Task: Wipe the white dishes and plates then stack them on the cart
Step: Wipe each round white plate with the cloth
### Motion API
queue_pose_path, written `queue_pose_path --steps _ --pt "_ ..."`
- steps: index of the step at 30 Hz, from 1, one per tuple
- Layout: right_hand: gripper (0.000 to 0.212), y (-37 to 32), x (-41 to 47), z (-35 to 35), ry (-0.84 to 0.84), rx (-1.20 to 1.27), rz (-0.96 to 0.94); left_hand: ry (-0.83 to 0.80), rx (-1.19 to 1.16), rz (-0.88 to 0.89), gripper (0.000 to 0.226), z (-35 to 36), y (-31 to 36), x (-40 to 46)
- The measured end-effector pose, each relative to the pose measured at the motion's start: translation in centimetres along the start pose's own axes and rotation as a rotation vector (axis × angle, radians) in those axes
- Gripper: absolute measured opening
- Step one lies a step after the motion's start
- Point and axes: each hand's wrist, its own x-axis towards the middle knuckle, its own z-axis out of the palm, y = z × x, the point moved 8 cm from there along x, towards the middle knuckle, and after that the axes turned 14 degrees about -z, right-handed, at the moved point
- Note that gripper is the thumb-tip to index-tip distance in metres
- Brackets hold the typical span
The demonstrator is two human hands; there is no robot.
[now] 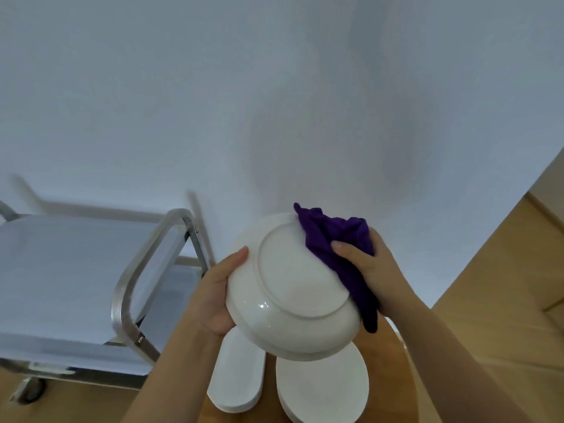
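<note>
Two hands: glossy round plate (pixel 293 288), crumpled purple cloth (pixel 338 239)

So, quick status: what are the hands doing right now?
Left hand holds plate, underside up. Right hand presses purple cloth on its rim. Cart bare, path clear.

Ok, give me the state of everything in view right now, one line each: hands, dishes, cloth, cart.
left hand: grips the held plate's left rim.
right hand: holds the purple cloth against the plate.
held plate: lifted, tilted, underside toward the camera.
purple cloth: bunched, pressed on the plate's upper right edge.
oblong dish: lying on the wooden table.
round plate: lying on the table beside it.
cart: no dishes visible on its top shelf.
</note>
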Motion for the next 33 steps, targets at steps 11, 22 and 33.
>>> queue_pose_path --steps 11,22,33 --pt "0.044 7.6 -6.9 3.5 0.446 0.247 0.354 0.516 0.328 0.244 0.009 3.4 -3.4 0.5" --pt "0.042 8.5 -6.3 3.1 0.359 0.369 0.444 0.320 1.002 0.307 0.022 4.9 -5.2 0.7" --pt "0.074 8.5 -3.2 -4.3 0.523 -0.361 0.222 0.234 0.736 0.178 0.016 5.3 -6.1 0.2"
